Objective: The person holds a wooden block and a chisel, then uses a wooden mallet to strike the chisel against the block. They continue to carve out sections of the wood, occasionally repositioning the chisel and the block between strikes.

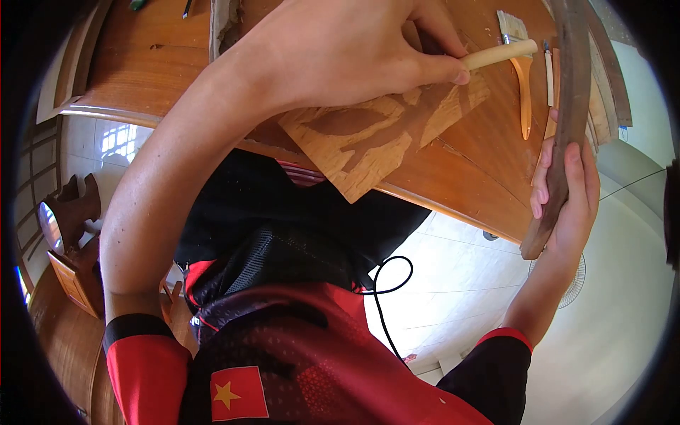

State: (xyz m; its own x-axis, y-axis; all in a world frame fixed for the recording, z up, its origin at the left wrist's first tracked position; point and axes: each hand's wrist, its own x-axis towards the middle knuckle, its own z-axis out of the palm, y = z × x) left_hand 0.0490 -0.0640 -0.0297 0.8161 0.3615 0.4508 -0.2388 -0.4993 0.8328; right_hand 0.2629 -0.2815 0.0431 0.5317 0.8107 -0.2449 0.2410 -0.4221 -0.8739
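Observation:
My left hand (pixel 361 60) reaches across the table with thumb and fingers pinched on a pale round wooden stick (pixel 506 53), whose free end points right. Below that hand lies a flat wooden board (pixel 375 166) with a leaf-and-branch pattern in lighter and darker wood; one corner juts past the table edge. My right hand (pixel 577 191) is wrapped round the lower end of a long dark wooden strip (pixel 574 78), which runs up out of view. Between the hands lies a paintbrush (pixel 524 92) with an orange handle, its bristles away from me.
The wooden table (pixel 474 191) has a front edge close to my body. A thin white stick (pixel 549 74) and more wooden strips (pixel 605 78) are at the right. A black cable (pixel 379 312) hangs over the floor. Carved wooden furniture (pixel 78 276) stands at the left.

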